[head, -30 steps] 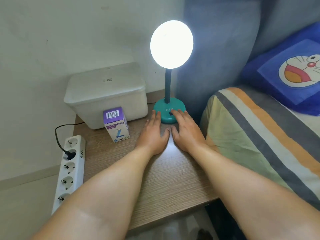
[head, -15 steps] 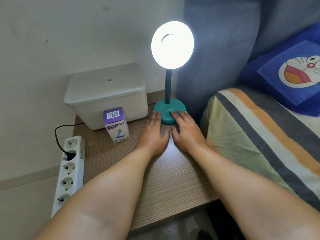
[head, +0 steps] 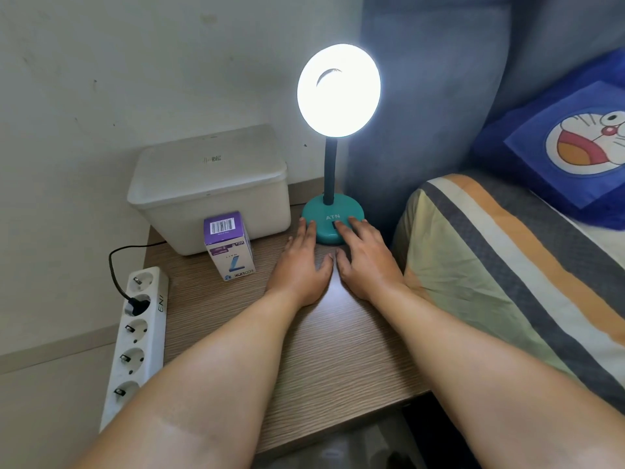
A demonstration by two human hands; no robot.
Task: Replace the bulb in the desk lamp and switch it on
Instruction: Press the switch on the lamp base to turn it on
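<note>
The desk lamp stands at the back of the wooden bedside table (head: 331,360), its round head (head: 339,90) glowing bright white. A black gooseneck joins the head to a teal base (head: 327,211) marked ATN. My left hand (head: 301,265) lies flat on the table, fingertips touching the base's left front edge. My right hand (head: 363,262) lies flat beside it, fingertips resting on the base near the black switch. Both hands hold nothing. A purple and white bulb box (head: 228,245) stands left of my left hand.
A white lidded plastic bin (head: 209,187) sits at the back left, behind the bulb box. A white power strip (head: 137,336) with one black plug in it lies along the table's left edge. A striped pillow (head: 500,265) and a blue cartoon cushion (head: 575,147) lie to the right.
The view has shifted slightly and the glare of the lamp head has eased. Both hands stay flat at the lamp base.
</note>
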